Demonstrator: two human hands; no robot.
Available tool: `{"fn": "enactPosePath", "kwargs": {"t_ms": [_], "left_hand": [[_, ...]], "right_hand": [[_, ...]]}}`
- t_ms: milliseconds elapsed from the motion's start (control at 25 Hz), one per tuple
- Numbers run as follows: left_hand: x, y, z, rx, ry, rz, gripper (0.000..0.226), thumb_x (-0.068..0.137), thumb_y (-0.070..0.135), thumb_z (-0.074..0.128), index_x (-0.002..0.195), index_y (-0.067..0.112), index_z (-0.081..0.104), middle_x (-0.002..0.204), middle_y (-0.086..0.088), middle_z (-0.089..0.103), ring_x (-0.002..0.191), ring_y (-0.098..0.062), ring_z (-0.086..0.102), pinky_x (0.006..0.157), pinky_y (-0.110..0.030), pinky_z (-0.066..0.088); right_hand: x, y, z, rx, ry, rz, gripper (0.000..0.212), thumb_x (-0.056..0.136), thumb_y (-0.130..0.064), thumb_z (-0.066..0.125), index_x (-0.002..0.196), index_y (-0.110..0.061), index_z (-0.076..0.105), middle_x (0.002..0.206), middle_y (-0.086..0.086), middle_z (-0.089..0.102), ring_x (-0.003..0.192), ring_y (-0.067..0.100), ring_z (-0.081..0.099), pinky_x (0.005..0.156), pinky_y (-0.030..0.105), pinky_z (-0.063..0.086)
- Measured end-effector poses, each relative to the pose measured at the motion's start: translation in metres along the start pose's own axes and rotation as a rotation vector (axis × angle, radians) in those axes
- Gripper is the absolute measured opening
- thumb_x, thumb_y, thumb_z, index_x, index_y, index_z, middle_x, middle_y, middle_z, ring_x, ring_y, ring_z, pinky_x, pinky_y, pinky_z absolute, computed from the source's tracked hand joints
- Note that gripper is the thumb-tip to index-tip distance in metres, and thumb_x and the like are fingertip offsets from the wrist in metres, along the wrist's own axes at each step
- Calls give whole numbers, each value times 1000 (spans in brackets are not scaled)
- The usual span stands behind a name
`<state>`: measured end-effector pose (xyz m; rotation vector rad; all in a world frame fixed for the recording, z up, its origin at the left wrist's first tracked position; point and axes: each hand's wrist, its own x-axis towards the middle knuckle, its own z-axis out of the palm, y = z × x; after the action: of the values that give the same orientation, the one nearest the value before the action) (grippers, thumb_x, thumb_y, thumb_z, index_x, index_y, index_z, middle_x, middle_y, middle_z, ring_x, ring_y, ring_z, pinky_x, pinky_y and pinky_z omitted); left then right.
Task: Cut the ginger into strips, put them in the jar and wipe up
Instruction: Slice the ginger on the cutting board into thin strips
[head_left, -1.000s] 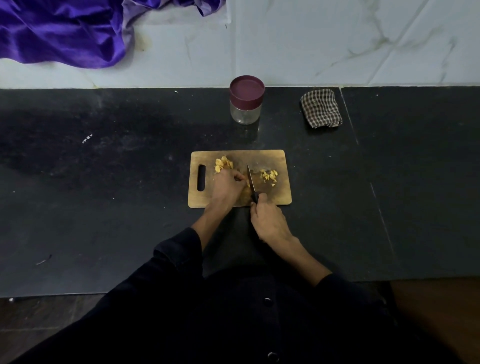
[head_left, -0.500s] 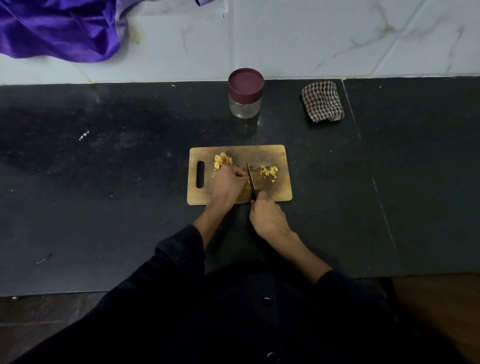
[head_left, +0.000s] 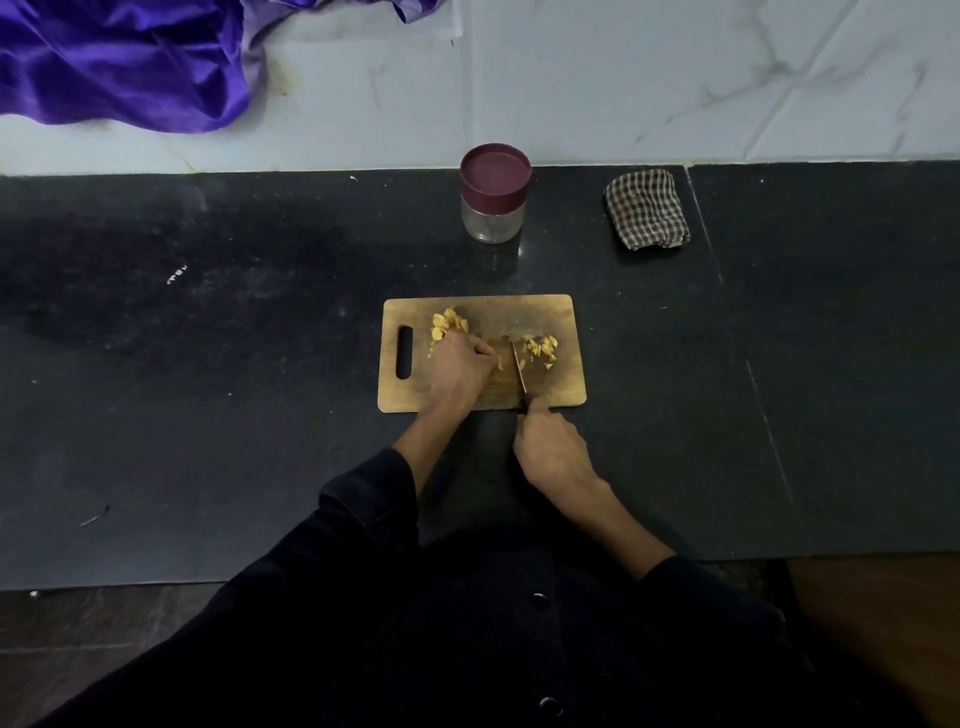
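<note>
Both forearms reach forward out of dark sleeves, bare from below the elbow. The left hand (head_left: 460, 371) lies palm down, fingers curled and pressing downward. The right hand (head_left: 550, 449) is closed in a fist-like grip around a knife (head_left: 521, 376), knuckles up, forefinger stretched forward.

No readable text, labels, brand names, numbers or signs appear anywhere in the scene. The clear glass jar with a maroon screw lid (head_left: 494, 193) bears no visible label, the rectangular wooden cutting board (head_left: 566, 384) carries no markings, and the folded brown-and-white checked cloth (head_left: 647, 209) shows only its woven pattern.
</note>
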<state>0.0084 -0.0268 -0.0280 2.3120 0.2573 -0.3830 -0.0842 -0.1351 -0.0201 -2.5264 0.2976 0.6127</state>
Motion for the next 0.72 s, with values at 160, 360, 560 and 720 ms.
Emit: {"fn": "enactPosePath", "kwargs": {"t_ms": [160,360,560,720], "left_hand": [[0,-4,-1,-15,-13,10,10,88,12,63,89,14,72,90,6,68,78,0,56,60,-10,38],[1,-6,-3,-38,-19,46,10,88,11,63,93,11,72,98,0,70,88,-4,59,74,-18,42],[1,-6,-3,-34,-3,44,11,87,10,64,94,10,73,99,1,71,84,-1,57,73,-15,42],[1,-4,-1,-29,2,22,11,88,10,63,93,11,73,98,2,71,83,-1,58,69,-13,41]], "right_hand": [[-1,1,-5,53,51,-35,24,106,-24,37,120,-6,45,111,18,66,102,38,62,75,41,42],[-3,-4,-2,50,20,-66,21,107,-26,37,110,-8,46,108,16,66,100,34,63,72,39,43],[-1,-7,1,31,13,-86,22,106,-26,38,113,-8,46,106,15,66,99,34,64,76,43,48],[1,-6,2,18,3,-84,21,106,-26,37,113,-9,46,107,16,66,99,35,64,81,48,51]]}}
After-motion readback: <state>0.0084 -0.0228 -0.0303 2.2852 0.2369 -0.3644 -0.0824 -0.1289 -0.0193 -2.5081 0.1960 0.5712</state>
